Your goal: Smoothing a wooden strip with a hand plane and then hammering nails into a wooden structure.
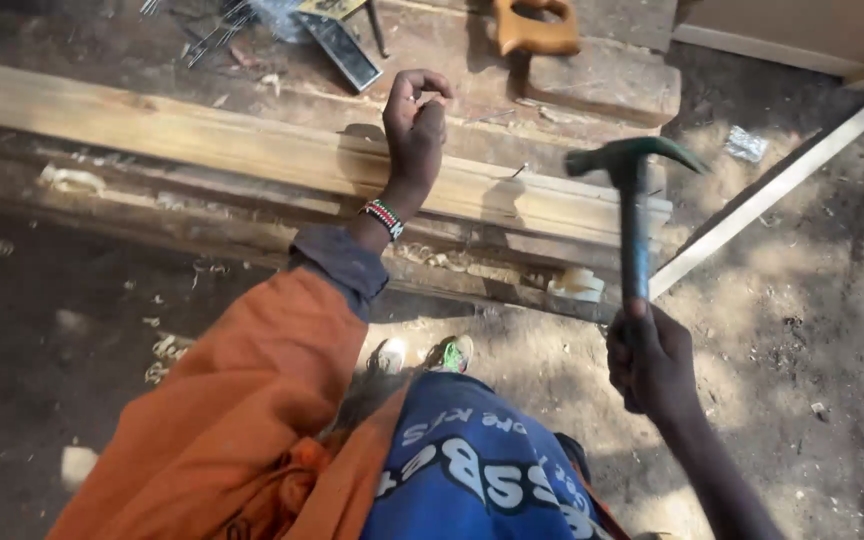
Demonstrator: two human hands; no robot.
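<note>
Plank [202, 140], long and pale with a squared edge, lies across a rough dark bench [552, 80], running from the left border to past the middle. Left hand [414, 125] rests its wrist on the plank, fingers curled with thumb and forefinger pressed together; whether they pinch something is too small to tell. Right hand [652, 365] is fisted around the handle of a green claw hammer [632, 190], raised just right of the plank's end.
</note>
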